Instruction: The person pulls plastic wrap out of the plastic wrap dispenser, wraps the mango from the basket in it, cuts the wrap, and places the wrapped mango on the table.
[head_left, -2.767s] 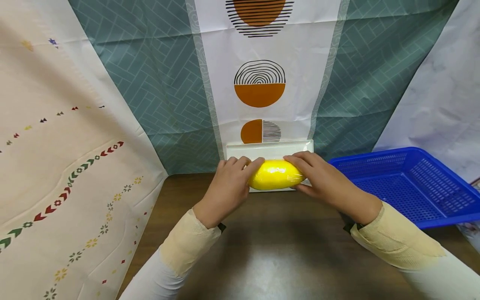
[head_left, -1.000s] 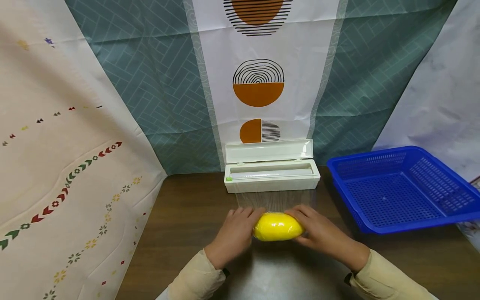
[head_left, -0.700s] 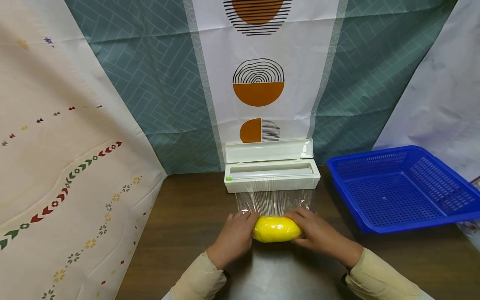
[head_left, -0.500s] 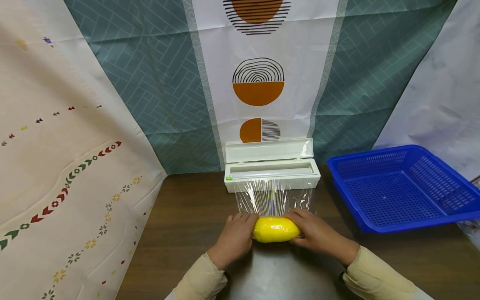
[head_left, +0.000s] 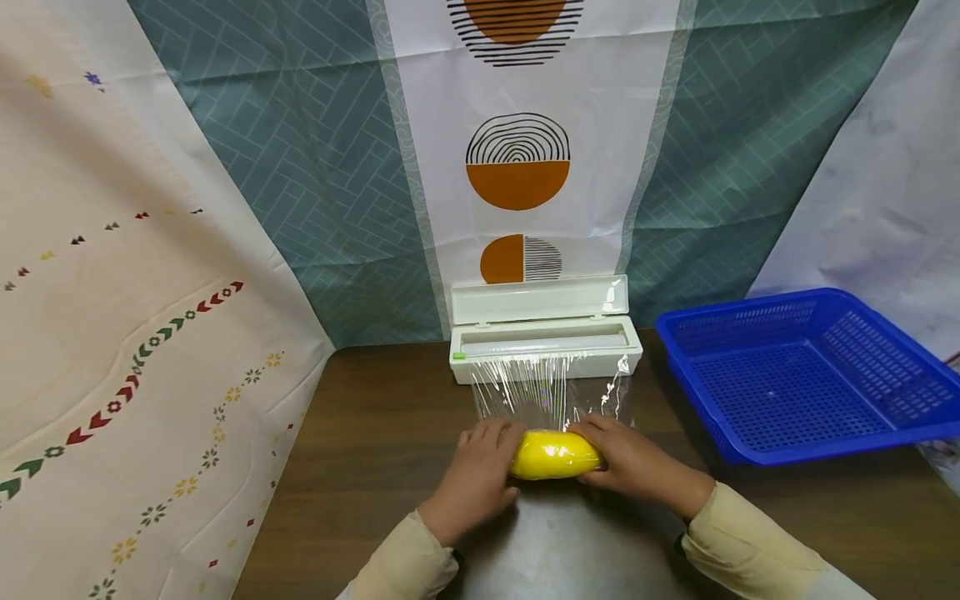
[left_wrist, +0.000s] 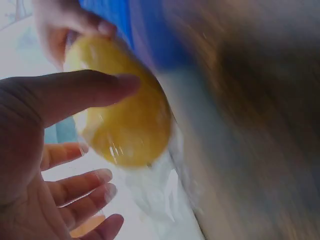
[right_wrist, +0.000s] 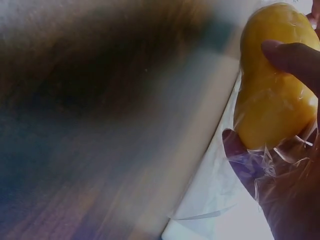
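Observation:
A smooth yellow oblong fruit [head_left: 557,455] in clear plastic wrap is held just in front of a white cling-film dispenser [head_left: 547,367], its lid up. Film [head_left: 540,400] stretches from the dispenser to the fruit. My right hand [head_left: 633,462] grips the fruit's right end; in the right wrist view its thumb presses on the fruit and crumpled film covers the palm. My left hand [head_left: 476,475] is at the left end. The left wrist view has its fingers spread and loosely extended off the fruit, the thumb [left_wrist: 100,92] overlapping it.
A blue plastic basket [head_left: 817,375] stands on the right side of the dark wooden table [head_left: 375,433]. Patterned cloths [head_left: 330,167] hang behind and at both sides, close behind the dispenser.
The fruit came back from over the dispenser toward me, drawing film out. Since half a second ago, my left hand has loosened and its thumb has come away; the right hand keeps its grip.

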